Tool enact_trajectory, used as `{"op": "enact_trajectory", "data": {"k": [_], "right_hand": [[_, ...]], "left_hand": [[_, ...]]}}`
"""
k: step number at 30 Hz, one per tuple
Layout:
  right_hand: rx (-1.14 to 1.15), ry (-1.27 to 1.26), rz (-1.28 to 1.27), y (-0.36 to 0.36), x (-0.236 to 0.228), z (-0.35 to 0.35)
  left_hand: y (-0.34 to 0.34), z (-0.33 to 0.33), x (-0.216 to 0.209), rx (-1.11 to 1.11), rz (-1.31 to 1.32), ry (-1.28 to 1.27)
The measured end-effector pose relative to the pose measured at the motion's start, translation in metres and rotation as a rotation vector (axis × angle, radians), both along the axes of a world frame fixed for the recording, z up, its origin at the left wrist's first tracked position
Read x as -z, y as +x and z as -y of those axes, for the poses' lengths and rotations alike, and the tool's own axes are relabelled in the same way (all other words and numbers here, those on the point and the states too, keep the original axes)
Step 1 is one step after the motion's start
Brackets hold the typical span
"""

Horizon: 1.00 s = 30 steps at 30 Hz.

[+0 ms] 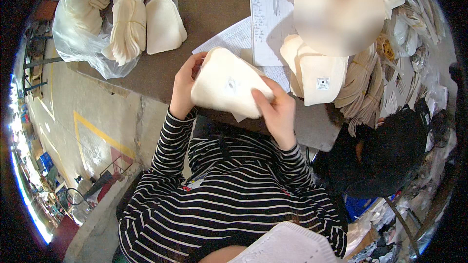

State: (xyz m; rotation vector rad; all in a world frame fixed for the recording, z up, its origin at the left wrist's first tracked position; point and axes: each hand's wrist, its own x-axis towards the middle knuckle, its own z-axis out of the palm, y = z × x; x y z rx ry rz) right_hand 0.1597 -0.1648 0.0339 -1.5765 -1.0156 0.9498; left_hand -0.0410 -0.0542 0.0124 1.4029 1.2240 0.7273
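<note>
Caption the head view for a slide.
Left hand and right hand hold cream fabric at a brown table, with papers lying beyond.

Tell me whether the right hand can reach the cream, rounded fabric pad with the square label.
Probably yes: the labelled pad lies near the right hand, nothing visibly between, though that hand holds another cream, rounded fabric piece.
</note>
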Motion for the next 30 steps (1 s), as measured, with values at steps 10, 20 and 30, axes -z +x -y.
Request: {"op": "enact_trajectory", "data": {"k": [10,20,30], "right_hand": [[-0.06,-0.201,0.156,-0.008,-0.006,-0.014],[-0.3,0.091,0.673,-0.018,0.021,-0.007],[0.474,-0.001,0.762,0.072,-0.012,0.006]], "left_hand": [[-0.013,-0.006,-0.006,0.014,0.068,-0.104],[0.027,0.022,-0.016,-0.025,-0.38,0.581],[0.039,0.035,-0.009,0.3,-0.937,0.665]]}}
